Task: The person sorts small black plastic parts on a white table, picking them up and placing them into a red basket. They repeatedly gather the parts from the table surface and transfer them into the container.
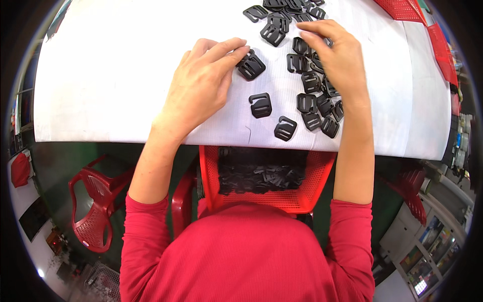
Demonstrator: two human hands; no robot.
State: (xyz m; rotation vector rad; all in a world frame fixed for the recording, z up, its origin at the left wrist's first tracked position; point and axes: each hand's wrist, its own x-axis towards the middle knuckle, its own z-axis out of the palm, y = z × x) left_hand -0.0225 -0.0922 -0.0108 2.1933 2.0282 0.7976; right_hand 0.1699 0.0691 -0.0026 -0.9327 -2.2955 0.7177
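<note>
Black plastic strap buckles lie on the white-covered table, flat with slots cut through them. My left hand (204,75) is closed, its fingertips on the top edge of a buckle (251,67) that seems to overlap another one. My right hand (342,58) reaches over the right-hand group of buckles (311,81), thumb and forefinger apart, and I see nothing between them. Its palm hides some of the pieces below. Two single buckles, one (260,105) near the middle and one (286,129) by the front edge, lie apart from the others.
A heap of buckles (273,30) lies at the far side. Against my lap, below the table edge (151,141), a red basket (292,200) holds many dark pieces. Red plastic chairs (95,201) stand on the floor. Red mesh baskets (402,10) sit at the far right.
</note>
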